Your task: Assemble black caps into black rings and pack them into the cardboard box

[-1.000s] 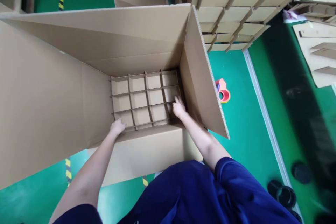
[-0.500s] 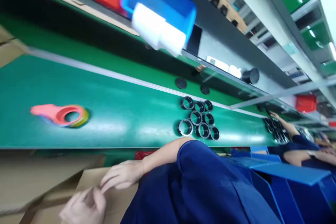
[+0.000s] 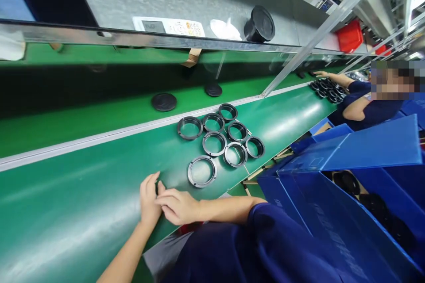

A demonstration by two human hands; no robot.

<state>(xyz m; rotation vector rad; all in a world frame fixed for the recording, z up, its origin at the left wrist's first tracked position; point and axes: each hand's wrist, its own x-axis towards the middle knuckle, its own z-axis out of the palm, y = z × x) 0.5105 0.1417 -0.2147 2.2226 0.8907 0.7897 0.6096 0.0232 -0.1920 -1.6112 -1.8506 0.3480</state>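
Note:
My left hand (image 3: 150,201) is raised over the near edge of the green table, fingers bent toward the thumb. Against it my right hand (image 3: 179,207) reaches in from the right, its fingertips pinched near the left thumb. A small dark patch shows between the left fingers; whether it is an object or a gap I cannot make out. Closest to the hands is a black ring (image 3: 190,177) standing on the table. Several more black rings (image 3: 205,142) are grouped behind and right of it. Two black discs, one at the left (image 3: 164,102) and another (image 3: 213,90), lie beyond the white strip.
A metal shelf (image 3: 229,44) runs above the table, holding a white remote (image 3: 186,28) and a black cup-shaped part (image 3: 260,24). An open blue box (image 3: 332,216) with dark parts inside stands at my right. Further along, a co-worker (image 3: 358,101) reaches toward more black rings (image 3: 327,89).
The view has swung right, bringing the rings closer and taking the tape dispenser and the cardboard box out of sight. Both hands have moved from over the cardboard to over the table, still together.

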